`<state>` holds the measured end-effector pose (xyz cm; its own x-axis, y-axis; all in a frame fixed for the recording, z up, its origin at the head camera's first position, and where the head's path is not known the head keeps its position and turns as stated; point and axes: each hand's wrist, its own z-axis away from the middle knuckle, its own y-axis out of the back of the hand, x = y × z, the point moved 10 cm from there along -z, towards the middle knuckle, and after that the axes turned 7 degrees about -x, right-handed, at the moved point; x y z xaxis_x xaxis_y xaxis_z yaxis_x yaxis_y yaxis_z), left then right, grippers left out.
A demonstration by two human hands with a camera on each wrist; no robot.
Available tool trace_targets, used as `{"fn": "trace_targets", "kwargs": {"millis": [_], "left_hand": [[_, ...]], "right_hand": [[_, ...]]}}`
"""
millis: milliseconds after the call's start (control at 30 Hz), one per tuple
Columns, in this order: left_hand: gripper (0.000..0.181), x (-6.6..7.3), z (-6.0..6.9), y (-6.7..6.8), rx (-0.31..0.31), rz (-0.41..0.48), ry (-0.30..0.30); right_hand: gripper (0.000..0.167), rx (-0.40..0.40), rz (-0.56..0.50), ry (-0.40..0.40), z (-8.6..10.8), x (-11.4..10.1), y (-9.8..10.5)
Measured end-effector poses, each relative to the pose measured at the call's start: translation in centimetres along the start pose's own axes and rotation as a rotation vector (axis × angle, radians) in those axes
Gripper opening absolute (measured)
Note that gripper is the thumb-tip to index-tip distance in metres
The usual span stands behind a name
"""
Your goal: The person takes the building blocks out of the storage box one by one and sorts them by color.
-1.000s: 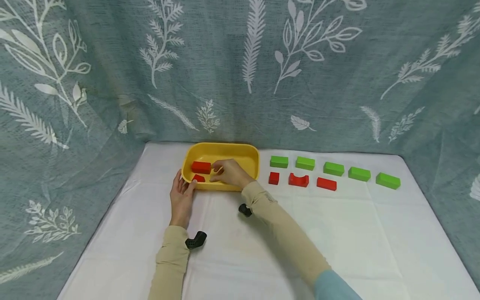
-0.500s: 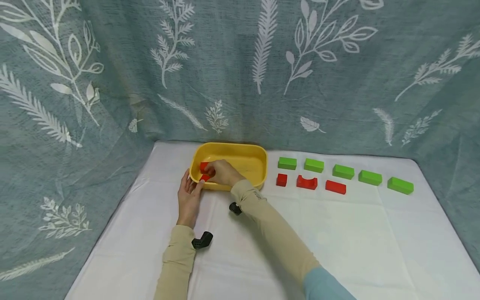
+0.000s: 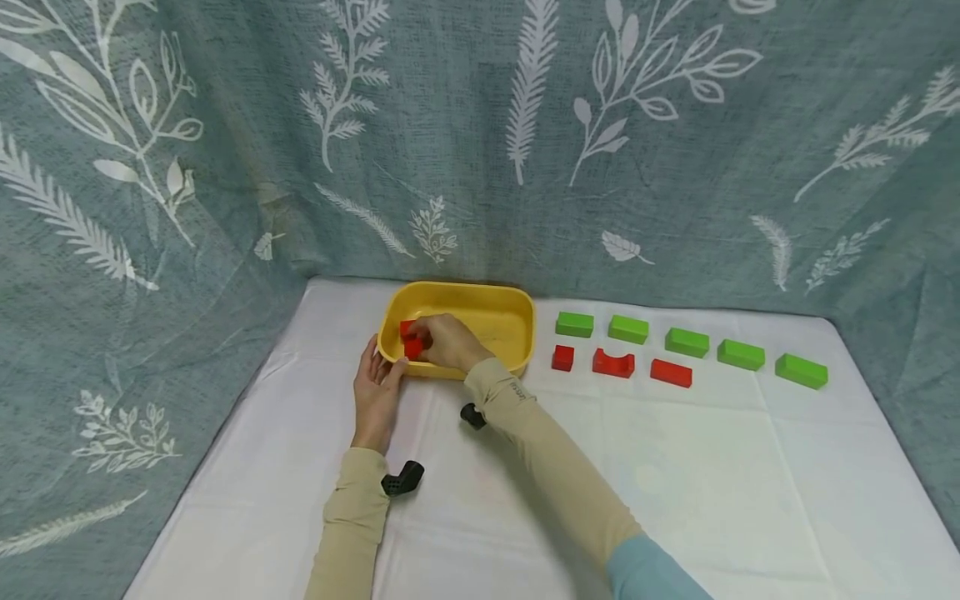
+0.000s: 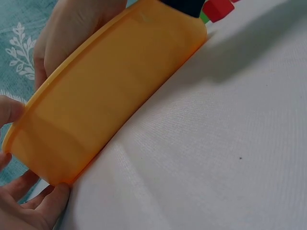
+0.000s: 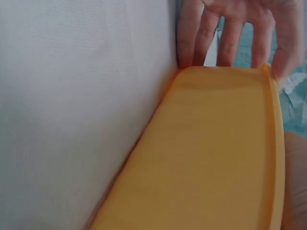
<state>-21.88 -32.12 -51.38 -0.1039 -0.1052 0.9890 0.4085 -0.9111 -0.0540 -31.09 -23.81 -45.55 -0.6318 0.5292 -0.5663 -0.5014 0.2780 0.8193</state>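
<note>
A yellow plastic tray (image 3: 498, 293) stands at the back of the table. My left hand (image 3: 375, 400) grips its near left corner, thumb at the rim and fingers against the outer wall, as the left wrist view shows too. Inside the left end of the tray, my right hand (image 3: 448, 342) pinches a red block (image 3: 413, 348) between thumb and fingers. Another red block (image 3: 407, 327) lies just behind it, partly covered by the fingers. In the right wrist view the tray wall (image 5: 220, 143) hides the fingertips of my right hand.
Right of the tray, several green blocks (image 3: 686, 342) form a row. Before them lie a small red block (image 3: 562, 358), a red block with a curved notch (image 3: 613, 364) and a red oblong block (image 3: 671, 373). A patterned curtain (image 3: 480, 150) hangs behind the white-covered table (image 3: 675, 483).
My right hand has moved left within the tray and taken hold of the near red block, which has turned and come up slightly. My left hand keeps its place on the tray.
</note>
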Motion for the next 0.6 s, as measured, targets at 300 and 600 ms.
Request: {"fn": "trace_targets", "kwargs": {"millis": [300,600], "left_hand": [[0.069,0.0,0.0,-0.1,0.008,0.001,0.012],[0.07,-0.2,0.0,0.1,0.025,-0.021,0.048]], "right_hand": [[0.041,0.068,-0.094,-0.029,1.6,1.0,1.8],[0.049,0.112,-0.204,-0.05,4.3,3.1,3.8]]}}
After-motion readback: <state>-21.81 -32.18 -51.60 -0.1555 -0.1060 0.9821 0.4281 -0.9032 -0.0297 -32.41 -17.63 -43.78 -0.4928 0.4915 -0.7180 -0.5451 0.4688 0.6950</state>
